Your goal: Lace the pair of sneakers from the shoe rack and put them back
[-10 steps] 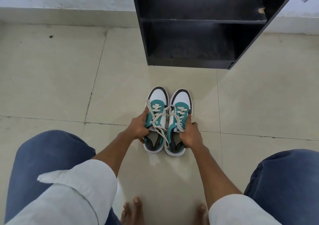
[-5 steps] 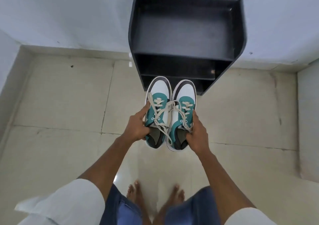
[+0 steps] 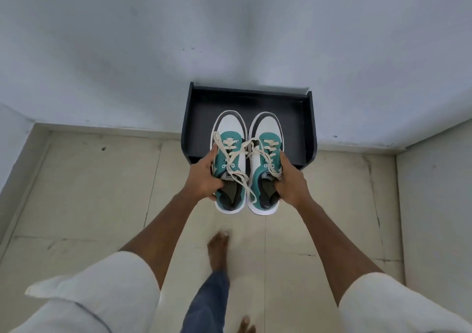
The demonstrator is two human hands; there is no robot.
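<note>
Top of shoe rack (image 3: pixel 201 107) bare around toes of two sneakers (image 3: pixel 246 159); open strips along left side, back and right side. Raised side walls and wall (image 3: pixel 229 31) directly behind rack block passage past back edge. Left hand (image 3: pixel 204 176) and right hand (image 3: pixel 291 182) each clamp sneaker's outer side. Floor (image 3: pixel 97 192) left and right of rack open. Bare foot (image 3: pixel 217 245) below sneakers.

- Sneakers (image 3: pixel 245 153): teal and white, dark-edged toes, cream laces (image 3: pixel 236 171).
- Shoe rack (image 3: pixel 201 107) behind them: black.
- Floor (image 3: pixel 89 192): beige tiles.
- Sleeves (image 3: pixel 115 281): white.
</note>
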